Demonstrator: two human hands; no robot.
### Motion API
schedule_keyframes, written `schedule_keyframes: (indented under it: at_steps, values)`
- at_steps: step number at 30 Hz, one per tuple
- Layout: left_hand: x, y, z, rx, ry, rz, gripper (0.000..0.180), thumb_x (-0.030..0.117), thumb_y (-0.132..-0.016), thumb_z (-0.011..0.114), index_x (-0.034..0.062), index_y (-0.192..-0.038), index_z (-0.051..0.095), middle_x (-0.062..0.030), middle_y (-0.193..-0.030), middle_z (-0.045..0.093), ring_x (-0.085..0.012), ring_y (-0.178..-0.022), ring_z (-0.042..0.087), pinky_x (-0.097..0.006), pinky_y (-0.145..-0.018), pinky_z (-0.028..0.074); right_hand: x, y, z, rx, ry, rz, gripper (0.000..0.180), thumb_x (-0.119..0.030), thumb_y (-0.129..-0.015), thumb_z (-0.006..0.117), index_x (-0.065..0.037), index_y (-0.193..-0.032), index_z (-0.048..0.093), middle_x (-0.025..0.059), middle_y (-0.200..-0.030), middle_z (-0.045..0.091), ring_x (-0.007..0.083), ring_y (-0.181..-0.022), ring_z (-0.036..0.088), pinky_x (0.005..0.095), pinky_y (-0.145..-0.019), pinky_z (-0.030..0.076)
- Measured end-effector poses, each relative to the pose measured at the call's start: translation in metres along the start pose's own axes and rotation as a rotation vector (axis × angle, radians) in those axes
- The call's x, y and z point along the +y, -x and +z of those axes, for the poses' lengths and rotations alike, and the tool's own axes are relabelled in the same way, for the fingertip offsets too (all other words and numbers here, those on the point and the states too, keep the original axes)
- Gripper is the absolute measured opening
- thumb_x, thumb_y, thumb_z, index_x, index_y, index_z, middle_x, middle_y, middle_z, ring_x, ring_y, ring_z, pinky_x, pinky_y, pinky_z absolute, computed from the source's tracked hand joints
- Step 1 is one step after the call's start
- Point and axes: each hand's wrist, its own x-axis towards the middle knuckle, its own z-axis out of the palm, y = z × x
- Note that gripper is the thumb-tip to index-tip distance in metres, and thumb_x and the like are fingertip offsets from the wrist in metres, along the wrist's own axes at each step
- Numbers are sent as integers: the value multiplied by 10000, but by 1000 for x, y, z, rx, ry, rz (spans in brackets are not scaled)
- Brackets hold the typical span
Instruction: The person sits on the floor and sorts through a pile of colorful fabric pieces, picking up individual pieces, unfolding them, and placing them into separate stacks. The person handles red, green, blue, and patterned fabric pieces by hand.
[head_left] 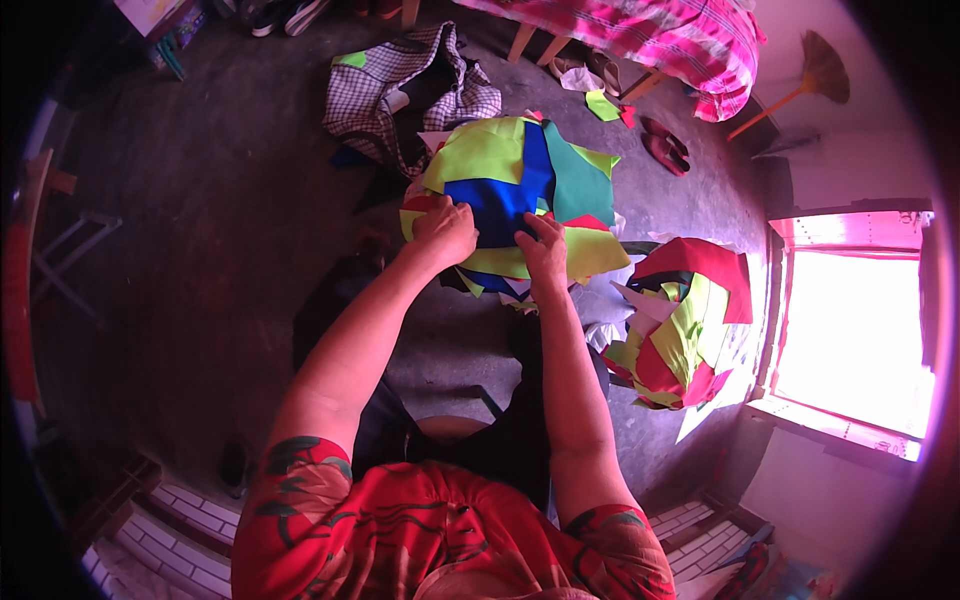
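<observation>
In front of me is a heap of cloth pieces [480,150] in yellow-green, blue, teal and red. A blue cloth piece [485,207] lies across its top between my hands. My left hand [445,232] is closed, fingers curled down at the left edge of the blue cloth. On the opposite side, my right hand [543,250] has bent fingers and thumb gripping the blue cloth's right part. A teal cloth piece [583,180] spreads beside it, and a yellow-green strip [595,254] hangs below. The fingertips are partly hidden in the folds.
To the right sits another heap of red and yellow-green scraps [685,340] near a bright window [850,330]. Checked cloth [375,95] lies beyond the first heap. Farther off are a pink-draped bed [660,40], slippers [664,146] and a broom [815,75]. A folding stand [75,255] stands left.
</observation>
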Motion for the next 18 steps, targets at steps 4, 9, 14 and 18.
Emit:
schedule_keyframes:
  at_steps: [4, 9, 14, 18]
  values:
    - [0, -6, 2, 19, 72, -48, 396, 270, -822, 603, -10, -1090, 523, -229, -1181, 487, -366, -1107, 502, -449, -898, 436, 1, 1, 1, 38, -54, 28, 421, -127, -713, 674, -53, -1125, 625, 145, -1219, 487, 276, -1131, 473, 346, -971, 371]
    - [-11, -19, 17, 135, 250, -73, 408, 272, -805, 623, -29, -1075, 565, -234, -1212, 484, -338, -1106, 505, -392, -939, 410, 6, 2, 7, 81, 84, -20, 434, -121, -701, 684, -69, -1128, 628, 142, -1190, 484, 268, -1077, 493, 347, -945, 391]
    - [-15, -22, 21, 207, 386, -100, 383, 227, -769, 662, -35, -1037, 582, -223, -1194, 477, -316, -1086, 509, -370, -919, 419, 0, 2, 4, 34, 51, -2, 424, -107, -696, 684, -50, -1114, 633, 145, -1157, 505, 260, -1048, 513, 343, -923, 404]
    - [-16, -23, 25, 317, 460, -127, 342, 149, -730, 689, -37, -997, 584, -200, -1163, 467, -311, -1068, 504, -358, -905, 424, -1, 1, 3, 23, -29, 20, 412, -99, -703, 676, -31, -1106, 633, 143, -1116, 533, 258, -1038, 522, 337, -910, 408]
